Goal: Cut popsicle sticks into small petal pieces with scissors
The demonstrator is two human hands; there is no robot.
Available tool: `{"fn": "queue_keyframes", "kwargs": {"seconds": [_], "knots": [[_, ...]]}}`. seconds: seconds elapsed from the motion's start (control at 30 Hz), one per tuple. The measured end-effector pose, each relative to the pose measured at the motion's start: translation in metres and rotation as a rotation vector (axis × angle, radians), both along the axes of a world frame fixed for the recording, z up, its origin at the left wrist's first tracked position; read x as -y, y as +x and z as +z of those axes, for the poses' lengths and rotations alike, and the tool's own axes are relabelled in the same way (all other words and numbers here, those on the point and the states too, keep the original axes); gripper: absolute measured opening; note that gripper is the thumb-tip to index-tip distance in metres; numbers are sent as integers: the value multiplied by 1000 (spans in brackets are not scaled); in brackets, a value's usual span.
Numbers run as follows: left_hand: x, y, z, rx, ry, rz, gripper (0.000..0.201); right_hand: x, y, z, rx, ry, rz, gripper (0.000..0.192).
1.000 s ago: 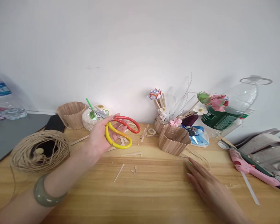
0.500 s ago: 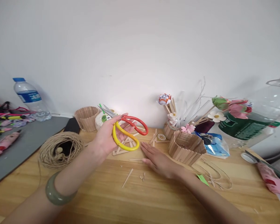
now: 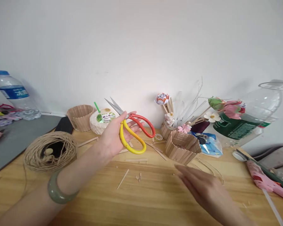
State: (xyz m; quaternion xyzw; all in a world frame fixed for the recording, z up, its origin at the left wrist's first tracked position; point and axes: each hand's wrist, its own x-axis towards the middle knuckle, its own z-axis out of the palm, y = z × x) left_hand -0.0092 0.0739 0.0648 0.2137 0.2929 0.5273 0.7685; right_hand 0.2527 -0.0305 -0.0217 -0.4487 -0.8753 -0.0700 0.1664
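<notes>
My left hand (image 3: 115, 133) holds a pair of scissors (image 3: 133, 151) near the pivot, thumb on top. Its slightly parted blades point up and to the left; one handle loop is red, the other yellow. Over the table's right half, my right hand (image 3: 202, 185) is stretched out, somewhat smeared, with nothing seen in it. Between the hands lie a thin wooden strip (image 3: 123, 179), small wood scraps (image 3: 138, 177) and a flat stick (image 3: 136, 160). A wooden-stick basket (image 3: 182, 149) stands just beyond my right hand.
At left are a twine coil (image 3: 30, 153), another stick basket (image 3: 80, 117), a coconut with a green straw (image 3: 97, 124) and a water bottle (image 3: 13, 92). Paper flowers (image 3: 232, 110), a cut green-labelled bottle (image 3: 235, 127) and a pink glue gun (image 3: 261, 177) occupy the right.
My right hand has moved right and nearer, away from the sticks. The scissors have stayed in my left hand. The view has shifted slightly, and the coconut shows more fully.
</notes>
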Motion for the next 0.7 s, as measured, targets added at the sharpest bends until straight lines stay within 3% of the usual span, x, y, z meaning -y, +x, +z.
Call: {"fn": "queue_keyframes", "kwargs": {"seconds": [0.07, 0.13, 0.2, 0.27, 0.4, 0.47, 0.57, 0.63, 0.7], "knots": [[6, 11, 3, -22, 2, -17, 22, -5, -18, 19, -217, 181, -59, 31], [14, 25, 7, -64, 4, -59, 21, -14, -43, 35, -319, 208, -92, 37], [22, 38, 10, -100, 2, -125, 21, -26, -67, 45, -398, 104, -78, 43], [29, 48, 11, -122, 21, -146, 19, -39, -86, 49, -580, -99, -87, 49], [30, 52, 6, -271, 183, -232, 17, -55, -94, 41, -906, -293, -154, 45], [26, 41, -3, -447, 301, -280, 19, -57, -86, 33, -1015, -339, -182, 40], [21, 12, -24, -831, 470, -184, 36, -55, -67, 22, -1201, -402, -178, 27], [22, -10, -41, -1167, 602, -289, 20, -51, -54, 18, -1299, -453, -122, 24], [30, -27, -56, -1466, 632, -414, 14, -48, -44, 16, -1359, -503, -54, 23]]}}
